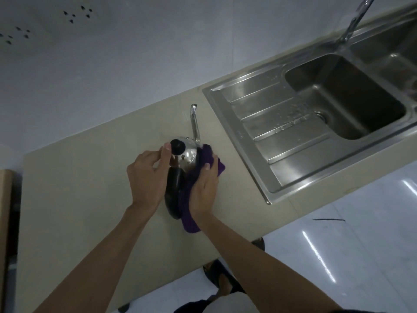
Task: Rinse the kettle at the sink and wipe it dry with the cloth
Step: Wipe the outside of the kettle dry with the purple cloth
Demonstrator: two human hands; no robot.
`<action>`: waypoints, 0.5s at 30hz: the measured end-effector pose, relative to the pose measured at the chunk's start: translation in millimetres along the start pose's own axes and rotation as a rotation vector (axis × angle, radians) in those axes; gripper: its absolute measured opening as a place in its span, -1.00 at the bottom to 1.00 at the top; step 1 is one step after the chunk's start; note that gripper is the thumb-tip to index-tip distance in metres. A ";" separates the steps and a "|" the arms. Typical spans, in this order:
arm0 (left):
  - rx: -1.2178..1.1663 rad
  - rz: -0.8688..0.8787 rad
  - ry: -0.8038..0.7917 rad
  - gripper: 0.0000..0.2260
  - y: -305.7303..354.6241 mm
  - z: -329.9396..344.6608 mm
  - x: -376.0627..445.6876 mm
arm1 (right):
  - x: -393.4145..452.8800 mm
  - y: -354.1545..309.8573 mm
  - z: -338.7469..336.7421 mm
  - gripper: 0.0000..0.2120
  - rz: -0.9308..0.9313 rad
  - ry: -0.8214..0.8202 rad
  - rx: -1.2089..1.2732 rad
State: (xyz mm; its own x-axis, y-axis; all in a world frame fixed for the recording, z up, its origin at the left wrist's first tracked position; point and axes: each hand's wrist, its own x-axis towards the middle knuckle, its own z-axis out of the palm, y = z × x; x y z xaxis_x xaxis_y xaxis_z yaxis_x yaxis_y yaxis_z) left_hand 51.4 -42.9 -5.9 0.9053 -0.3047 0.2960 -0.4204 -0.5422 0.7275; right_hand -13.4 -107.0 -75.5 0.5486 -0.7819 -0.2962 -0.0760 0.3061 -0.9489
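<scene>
Steel and shiny, the kettle (184, 155) stands on the beige surface (74, 188) at about nine o'clock from the sink (316, 123), its thin spout (194, 123) pointing to twelve o'clock and its black handle (172, 193) toward six. At the lid, the left hand (146, 177) steadies it, fingers (165, 154) curled narrow beside the black knob (178, 146); whether they actually pinch the knob I cannot tell. The right hand (204, 188) presses the purple cloth (191, 195) flat against the kettle's three o'clock side, fingers spread over the fabric and holding it there. Judging by this, the wipe is under way and the rinse looks done, with droplets lying on the drainboard. The main risk seems to be the sideways push of the cloth: with only a light hold at the lid, a firm stroke could slide or tip the kettle toward nine o'clock, or lift the lid loose. A wet base would make that slip likelier. Water appears to run from the tap (354, 21), which could splash the dried metal.
</scene>
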 end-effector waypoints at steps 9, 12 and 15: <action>-0.007 -0.066 -0.034 -0.62 11.0 -3.8 2.0 | 15.1 -41.0 -6.8 -0.68 -0.324 -0.122 -0.178; 0.070 -0.031 -0.057 -0.61 15.9 1.6 -3.5 | 14.9 -41.1 3.8 -0.67 -0.337 -0.153 -0.214; 0.111 -0.059 -0.011 -0.64 17.0 6.7 -6.1 | 22.8 -27.4 0.2 -0.63 -0.316 -0.133 -0.190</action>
State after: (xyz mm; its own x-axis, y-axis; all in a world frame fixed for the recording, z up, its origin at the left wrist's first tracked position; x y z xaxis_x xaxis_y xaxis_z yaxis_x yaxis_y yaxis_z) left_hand 38.3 -55.5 0.5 0.9283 -0.2778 0.2472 -0.3709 -0.6428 0.6703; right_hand 1.3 -133.1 -56.3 0.6718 -0.7405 0.0188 -0.0318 -0.0542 -0.9980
